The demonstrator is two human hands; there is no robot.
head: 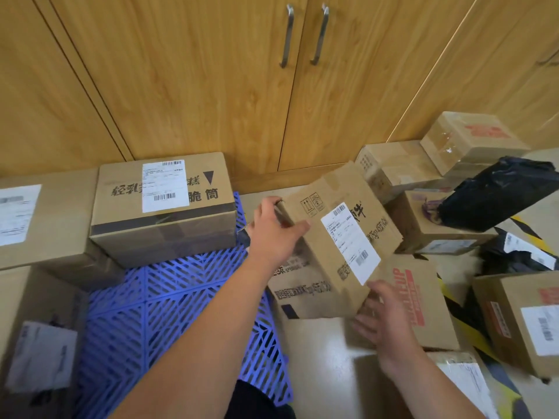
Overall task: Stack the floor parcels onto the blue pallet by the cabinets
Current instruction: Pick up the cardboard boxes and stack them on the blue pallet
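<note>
Looking down at wide yellow-brown wooden cabinet doors (181, 86), filling the whole top half of the frame. Lying flat on the floor at the lower left, right by those doors: a blue plastic grid pallet (181, 297). Sitting on the pallet's far end, at centre left: a big brown cardboard box with a white label and black letters (163, 213). Crowding the left edge: more plain brown boxes (36, 225).

Tilting in the middle of the frame, just right of the pallet and over the pale floor: a brown cardboard parcel with a long white label (338, 237). Not yet sitting on the pallet.

Piling up on the right side: other brown cardboard parcels (472, 140) and a crumpled black plastic bag (496, 201).

Gripping the tilted parcel's upper left corner with the left hand (275, 228), fingers curling over the edge, thumb pressing on the labelled face. Hovering by the parcel's lower right corner with the right hand (384, 322), fingers spreading out straight, holding nothing; too blurry for telling if touching the cardboard.

Hanging at the top centre: two thin grey metal door handles (287, 34).
</note>
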